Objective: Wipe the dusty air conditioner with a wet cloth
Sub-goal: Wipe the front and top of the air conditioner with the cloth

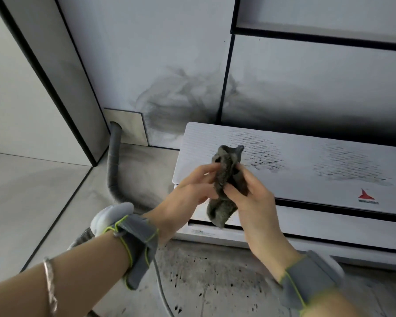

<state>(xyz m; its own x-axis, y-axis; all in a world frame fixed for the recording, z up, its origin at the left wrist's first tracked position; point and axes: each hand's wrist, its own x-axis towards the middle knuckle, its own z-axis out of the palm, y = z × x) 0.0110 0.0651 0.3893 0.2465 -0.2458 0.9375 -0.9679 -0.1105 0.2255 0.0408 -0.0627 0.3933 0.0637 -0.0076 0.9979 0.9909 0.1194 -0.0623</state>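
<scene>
A white wall air conditioner (306, 170) fills the centre and right of the head view, with dark dust patches on its top grille and a red logo on its front. A bunched grey-green cloth (224, 179) hangs upright in front of its left end. My left hand (190, 193) pinches the cloth's left side with fingertips. My right hand (249, 197) grips the cloth from the right, fingers curled round its middle. Both wrists wear grey straps with green trim.
Sooty smears darken the pale wall panels (188, 99) above the unit. A grey wrapped hose (114, 170) runs from a wall hole down the left. A thin cable (162, 291) hangs below my left wrist. Dark specks spot the wall under the unit.
</scene>
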